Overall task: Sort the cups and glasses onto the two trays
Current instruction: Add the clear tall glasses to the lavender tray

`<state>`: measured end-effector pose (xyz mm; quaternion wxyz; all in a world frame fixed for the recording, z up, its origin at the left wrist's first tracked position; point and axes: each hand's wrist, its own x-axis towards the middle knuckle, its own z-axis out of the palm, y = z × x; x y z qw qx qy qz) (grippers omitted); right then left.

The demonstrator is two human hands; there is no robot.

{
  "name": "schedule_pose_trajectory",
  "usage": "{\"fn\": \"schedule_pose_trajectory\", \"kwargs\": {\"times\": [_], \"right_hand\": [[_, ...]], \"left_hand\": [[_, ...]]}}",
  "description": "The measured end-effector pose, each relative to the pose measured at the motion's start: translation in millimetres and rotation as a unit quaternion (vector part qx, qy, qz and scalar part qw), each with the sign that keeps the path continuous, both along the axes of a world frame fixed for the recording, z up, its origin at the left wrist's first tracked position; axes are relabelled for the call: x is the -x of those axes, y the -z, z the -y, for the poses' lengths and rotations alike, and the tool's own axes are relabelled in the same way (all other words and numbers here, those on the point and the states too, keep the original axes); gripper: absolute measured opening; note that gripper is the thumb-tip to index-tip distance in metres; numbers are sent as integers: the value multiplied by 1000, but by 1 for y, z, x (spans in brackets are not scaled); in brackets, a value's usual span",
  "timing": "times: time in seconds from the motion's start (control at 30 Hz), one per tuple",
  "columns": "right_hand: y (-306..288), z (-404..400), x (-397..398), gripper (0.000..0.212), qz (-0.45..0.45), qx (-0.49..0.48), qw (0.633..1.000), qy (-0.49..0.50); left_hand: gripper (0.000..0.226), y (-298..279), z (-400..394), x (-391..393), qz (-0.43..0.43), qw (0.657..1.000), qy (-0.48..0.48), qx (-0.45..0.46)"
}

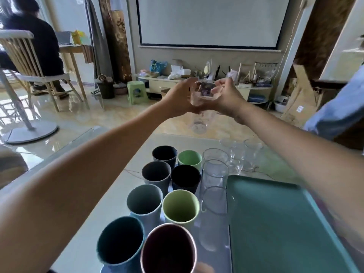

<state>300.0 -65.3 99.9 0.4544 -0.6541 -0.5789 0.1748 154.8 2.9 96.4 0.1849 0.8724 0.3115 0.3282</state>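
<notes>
Cups on the table, from 12 o'clock down to 6: dark grey cup [164, 154], green cup [189, 159] w/ pale inside, grey cup [156, 173], navy cup [185, 179], pale blue-grey cup [144, 201], lime cup [180, 205], teal cup [120, 240], maroon cup [168, 249] w/ light rim. Glasses [214, 174] at 1 o'clock are clear, no pattern. Tray [275, 223] at 4 o'clock is plain green, edge light blue. Stool [136, 92] at 11 o'clock is light green.

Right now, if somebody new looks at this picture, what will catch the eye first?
First, both hands, left hand and right hand, raised far out above the table, holding one clear glass between them. Next, the coloured cups standing in two rows on the near left, with the green tray beside them at the right.
</notes>
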Motion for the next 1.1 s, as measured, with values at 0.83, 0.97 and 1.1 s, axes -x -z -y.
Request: {"fn": "schedule_pose_trajectory", "kwargs": {"times": [0.83,0.97,1.1], "right_hand": [[95,281,22,105,-132,53,989,33],[126,277,40,113,-138,64,988,8],[143,270,52,93,-142,62,988,-1]], "left_hand": [[27,71,183,44,-370,923,102,0],[27,84,181,52,-346,932,104,-5],[38,92,180,60,-269,960,77,-16]]}}
